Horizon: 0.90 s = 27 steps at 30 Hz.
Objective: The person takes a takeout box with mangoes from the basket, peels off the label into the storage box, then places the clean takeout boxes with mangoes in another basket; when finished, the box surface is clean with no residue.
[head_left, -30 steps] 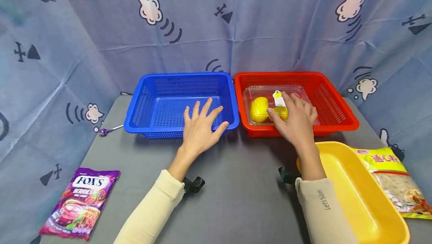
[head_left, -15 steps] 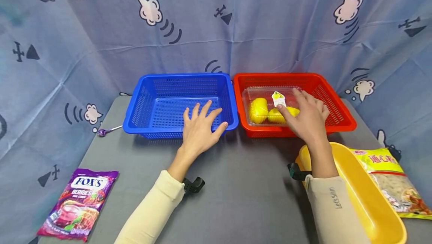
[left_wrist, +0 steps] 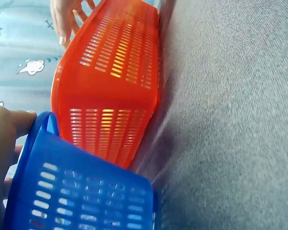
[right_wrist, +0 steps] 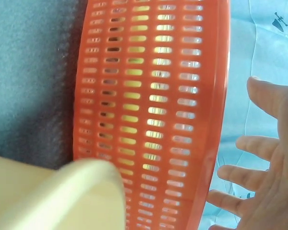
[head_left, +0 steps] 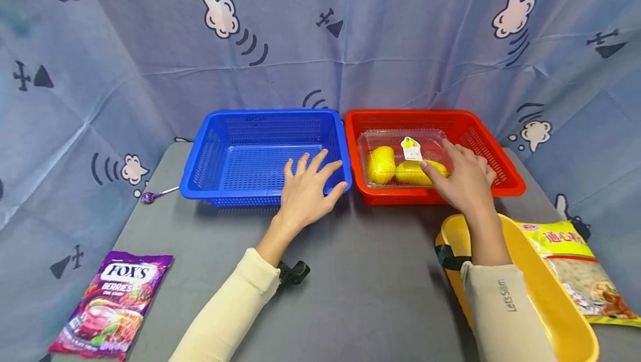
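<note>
My left hand [head_left: 307, 192] hovers over the front right of the blue basket [head_left: 227, 194], its fingers spread and holding nothing. Its thumb is close to the basket's rim; contact is unclear. My right hand [head_left: 466, 175] is above the right part of the red basket [head_left: 400, 196], fingers loosely bent around air. In the red basket lies a clear plastic box [head_left: 383, 138] with a label and two yellow, fruit-like pieces [head_left: 414, 173] inside. In the right wrist view, the right fingers [right_wrist: 249, 177] are apart beyond the red basket's rim.
A yellow bin [head_left: 556, 306] stands under my right forearm. Beside it lies a bag of pasta [head_left: 576, 267]. On the left are a purple FOX'S candy bag [head_left: 112, 306] and a lollipop [head_left: 148, 197]. A patterned curtain [head_left: 300, 28] hangs behind the baskets.
My right hand has moved rightward off the clear box, uncovering more of it and its yellow contents. My left hand has shifted slightly right.
</note>
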Available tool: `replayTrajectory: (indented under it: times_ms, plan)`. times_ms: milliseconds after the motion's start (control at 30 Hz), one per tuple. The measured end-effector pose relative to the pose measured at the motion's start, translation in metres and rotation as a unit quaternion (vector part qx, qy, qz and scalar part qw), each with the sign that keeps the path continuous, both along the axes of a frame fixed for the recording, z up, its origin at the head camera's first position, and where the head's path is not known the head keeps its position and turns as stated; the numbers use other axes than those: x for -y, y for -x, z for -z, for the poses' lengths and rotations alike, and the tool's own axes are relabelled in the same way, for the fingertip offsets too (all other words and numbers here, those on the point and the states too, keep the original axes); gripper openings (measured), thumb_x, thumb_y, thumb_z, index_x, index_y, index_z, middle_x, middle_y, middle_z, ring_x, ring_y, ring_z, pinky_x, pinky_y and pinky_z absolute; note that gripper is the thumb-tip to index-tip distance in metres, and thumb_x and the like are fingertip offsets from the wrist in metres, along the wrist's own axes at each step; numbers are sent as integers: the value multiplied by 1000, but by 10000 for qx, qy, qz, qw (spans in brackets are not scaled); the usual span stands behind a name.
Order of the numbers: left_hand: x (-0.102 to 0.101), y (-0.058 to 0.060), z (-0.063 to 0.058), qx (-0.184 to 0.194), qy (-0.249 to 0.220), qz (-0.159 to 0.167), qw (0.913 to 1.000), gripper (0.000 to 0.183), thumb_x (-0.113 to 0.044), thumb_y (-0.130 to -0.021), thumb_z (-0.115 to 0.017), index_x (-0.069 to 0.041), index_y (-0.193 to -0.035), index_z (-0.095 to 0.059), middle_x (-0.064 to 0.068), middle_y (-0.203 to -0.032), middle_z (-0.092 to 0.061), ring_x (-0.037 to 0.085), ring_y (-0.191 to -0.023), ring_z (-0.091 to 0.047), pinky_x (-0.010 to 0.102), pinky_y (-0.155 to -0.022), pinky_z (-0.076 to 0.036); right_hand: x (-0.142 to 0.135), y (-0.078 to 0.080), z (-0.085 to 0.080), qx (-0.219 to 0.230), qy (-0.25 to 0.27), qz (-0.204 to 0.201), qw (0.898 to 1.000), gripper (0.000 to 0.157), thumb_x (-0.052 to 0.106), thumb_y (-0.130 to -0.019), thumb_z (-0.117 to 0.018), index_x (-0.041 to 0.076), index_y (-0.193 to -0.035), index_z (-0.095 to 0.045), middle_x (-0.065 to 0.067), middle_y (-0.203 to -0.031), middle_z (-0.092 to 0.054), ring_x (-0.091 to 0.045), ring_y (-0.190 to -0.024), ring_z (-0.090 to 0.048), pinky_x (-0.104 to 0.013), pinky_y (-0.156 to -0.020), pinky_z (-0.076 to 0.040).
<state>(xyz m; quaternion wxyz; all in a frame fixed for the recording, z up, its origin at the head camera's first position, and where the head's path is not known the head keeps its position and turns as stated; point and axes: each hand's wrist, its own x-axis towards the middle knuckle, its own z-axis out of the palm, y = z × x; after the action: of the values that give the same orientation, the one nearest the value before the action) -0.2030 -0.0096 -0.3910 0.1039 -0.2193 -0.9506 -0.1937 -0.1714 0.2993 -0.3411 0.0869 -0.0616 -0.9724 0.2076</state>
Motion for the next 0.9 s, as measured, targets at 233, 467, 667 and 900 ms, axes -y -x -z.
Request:
replayTrajectory:
  times_ms: [233,467,667,900]
  plan:
    - [-5,2,0,-26,8,136,9999,52,-58,-100,-49,-37,-147,-53,2,-164,-39,41,-149,-35,68,-120,-18,-5,1,2,60,21,4,10000,82,51,-97,-58,11,-161,-27,-33,-157,-32,-58,-136,-27,-82,-109,-10]
    - [-6,2,0,33,18,225,9997,52,-57,-101,-48,-37,-149,-51,1,-164,-39,40,-149,-35,68,-121,-17,-12,1,-2,167,21,-73,9998,84,54,-98,-55,9,-161,-25,-35,-157,-29,-61,-136,-25,-84,-106,-11]
    - [-6,1,-1,61,11,273,9996,52,-56,-101,-48,-37,-149,-51,1,-164,-38,40,-150,-34,67,-121,-18,-34,3,-5,331,-94,-33,9994,88,59,-99,-50,6,-162,-19,-37,-157,-26,-63,-135,-22,-83,-101,-14]
    - [-6,1,-2,105,30,269,9996,52,-56,-101,-49,-38,-149,-50,1,-165,-38,40,-149,-35,68,-121,-18,-85,2,2,874,-164,96,9960,103,67,-94,-52,6,-163,-7,-41,-158,-11,-64,-134,-14,-82,-96,-14]
